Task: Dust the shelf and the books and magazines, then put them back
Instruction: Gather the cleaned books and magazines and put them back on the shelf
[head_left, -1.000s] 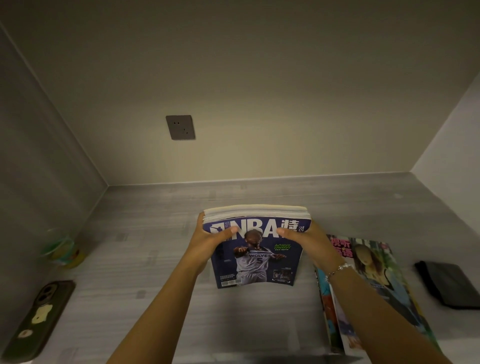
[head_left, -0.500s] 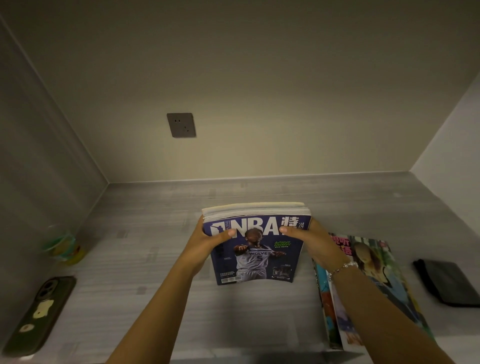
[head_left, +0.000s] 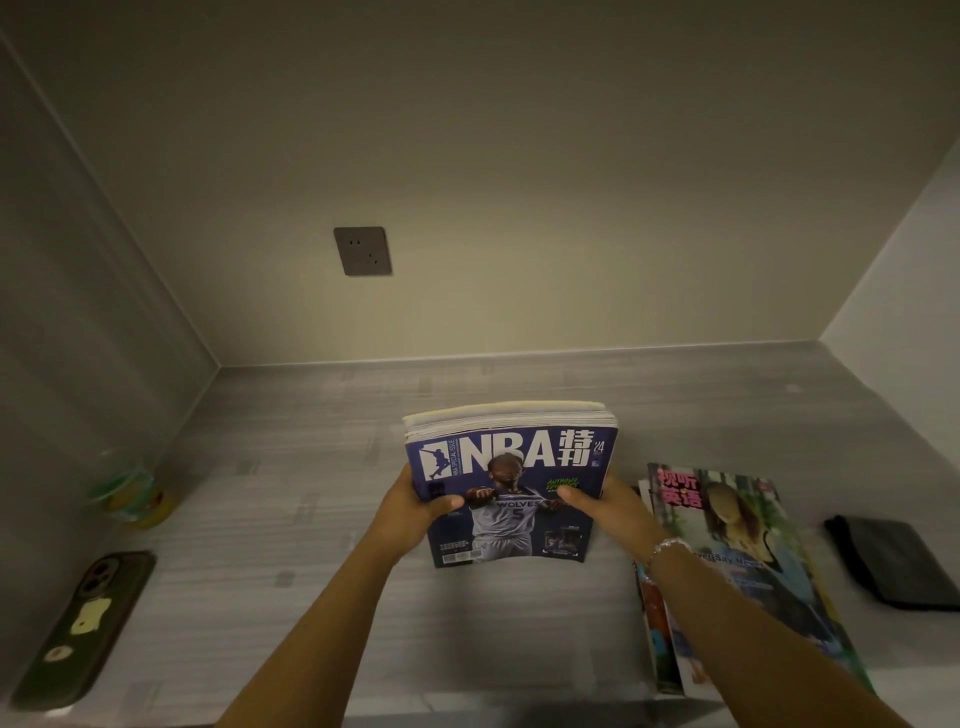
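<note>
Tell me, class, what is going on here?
A person holds a stack of magazines upright on the grey shelf, left hand and right hand gripping its sides. More magazines lie flat to the right, beside a dark cloth. A phone lies at the left.

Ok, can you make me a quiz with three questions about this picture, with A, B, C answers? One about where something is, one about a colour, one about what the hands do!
1. Where is the phone?
A. left on the shelf
B. on the magazines
C. in a hand

2. What colour is the NBA cover?
A. red
B. blue
C. yellow

3. What are the hands doing?
A. wiping with the cloth
B. hanging idle
C. holding the stack

Answers: 1 A, it lies near the left wall. 2 B, blue surrounds the white letters. 3 C, the left hand and right hand grip the stack's sides, thumbs on the cover.
</note>
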